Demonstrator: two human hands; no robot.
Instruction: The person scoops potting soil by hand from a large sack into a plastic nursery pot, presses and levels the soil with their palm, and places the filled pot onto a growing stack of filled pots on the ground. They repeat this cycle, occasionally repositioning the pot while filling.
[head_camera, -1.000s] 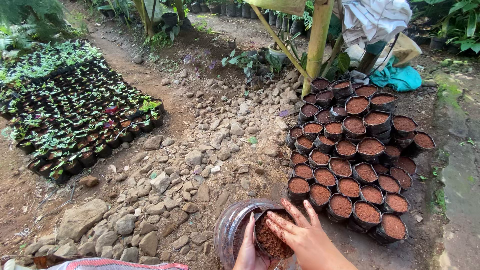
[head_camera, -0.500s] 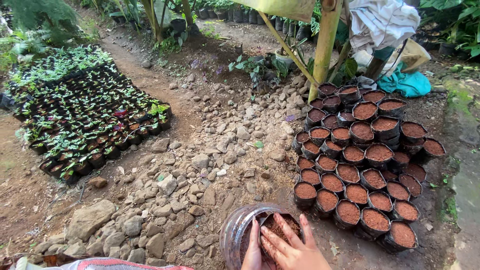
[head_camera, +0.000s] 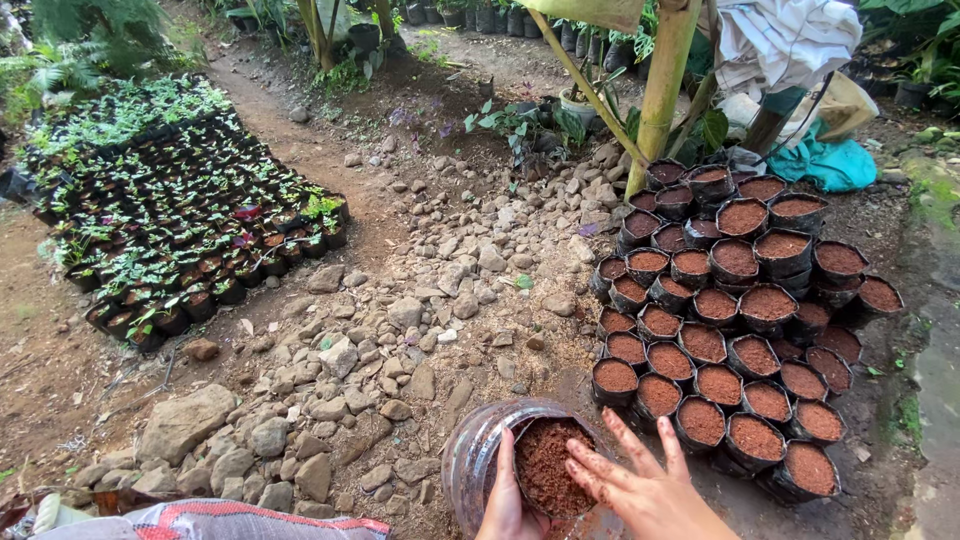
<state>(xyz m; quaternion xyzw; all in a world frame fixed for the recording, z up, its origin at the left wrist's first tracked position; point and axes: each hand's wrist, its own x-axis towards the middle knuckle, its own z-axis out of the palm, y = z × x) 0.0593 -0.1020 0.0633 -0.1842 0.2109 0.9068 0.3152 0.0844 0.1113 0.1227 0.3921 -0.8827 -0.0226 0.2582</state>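
A black nursery bag of reddish-brown soil sits inside a clear plastic jar at the bottom of the head view. My left hand grips the bag's near-left rim with the thumb on top. My right hand rests flat, fingers spread, on the bag's right edge and the soil. Just beyond stands a cluster of several soil-filled black bags.
A rocky strip runs up the middle. A bed of seedlings in black bags lies at the left. A bamboo post, hanging white cloth and a teal cloth stand behind the cluster. A woven sack lies at bottom left.
The view has tilted and drawn nearer. My right hand has slid from the middle of the soil to the bag's right edge, with fingers spread wider.
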